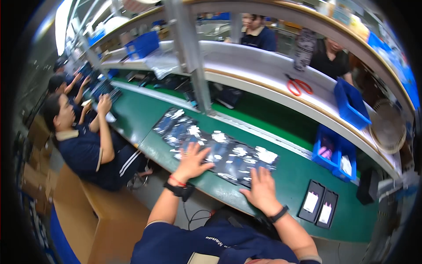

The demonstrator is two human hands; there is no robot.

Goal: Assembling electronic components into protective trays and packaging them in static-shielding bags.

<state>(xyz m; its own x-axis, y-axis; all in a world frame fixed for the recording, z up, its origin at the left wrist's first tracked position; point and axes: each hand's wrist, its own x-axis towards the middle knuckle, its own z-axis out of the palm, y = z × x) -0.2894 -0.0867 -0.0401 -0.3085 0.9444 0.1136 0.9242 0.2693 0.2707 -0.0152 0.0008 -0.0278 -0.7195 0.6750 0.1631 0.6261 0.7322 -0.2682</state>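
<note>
A row of shiny dark plastic bags (221,152) with white labels lies across the green workbench (290,169) in front of me. My left hand (192,161) rests with spread fingers on the near edge of the bags, left of the row's middle. My right hand (262,188) is open too, its fingertips at the near right part of the row. Neither hand grips anything. What is inside the bags cannot be made out.
Two black trays (317,214) with white-and-pink pieces lie at the right. Behind them stand blue bins (336,163). A shelf (263,81) above the bench bears red-handled scissors (300,86) and a blue bin (351,103). Co-workers sit leftward and beyond the shelf; a cardboard box (105,220) stands lower left.
</note>
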